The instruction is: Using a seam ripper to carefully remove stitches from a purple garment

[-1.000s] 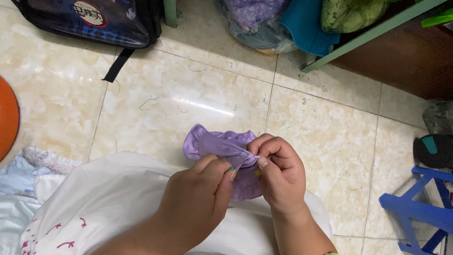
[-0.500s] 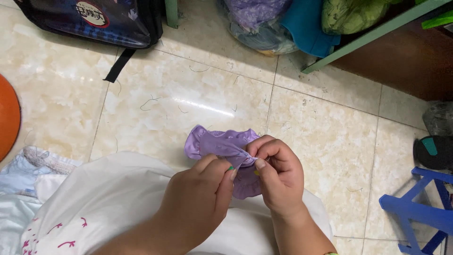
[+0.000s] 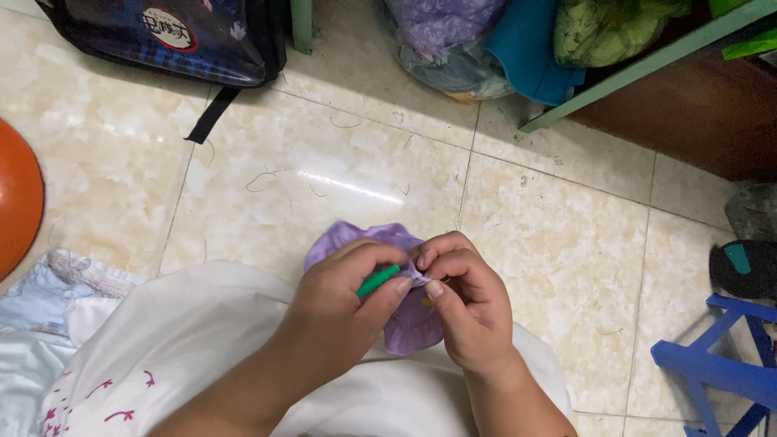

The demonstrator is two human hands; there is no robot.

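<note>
Both hands meet over a small piece of purple cloth (image 3: 407,325), held above a white garment (image 3: 186,348) with pink marks that covers my lap. My left hand (image 3: 344,303) pinches a thin green tool (image 3: 378,281) between thumb and fingers, its tip at the cloth. My right hand (image 3: 469,303) grips the edge of the purple cloth right beside that tip, fingers curled tight. Much of the cloth is hidden behind the fingers.
A dark backpack (image 3: 174,36) lies at the far left on the beige tile floor (image 3: 558,235). Bagged cloth (image 3: 453,40) sits under a green frame (image 3: 639,65). An orange round object (image 3: 16,194) is at left, pale clothes (image 3: 44,295) beside it, a blue stool (image 3: 720,364) at right.
The green tool shows more between my left fingers, and my left hand has shifted slightly over the cloth. The right hand stays put.
</note>
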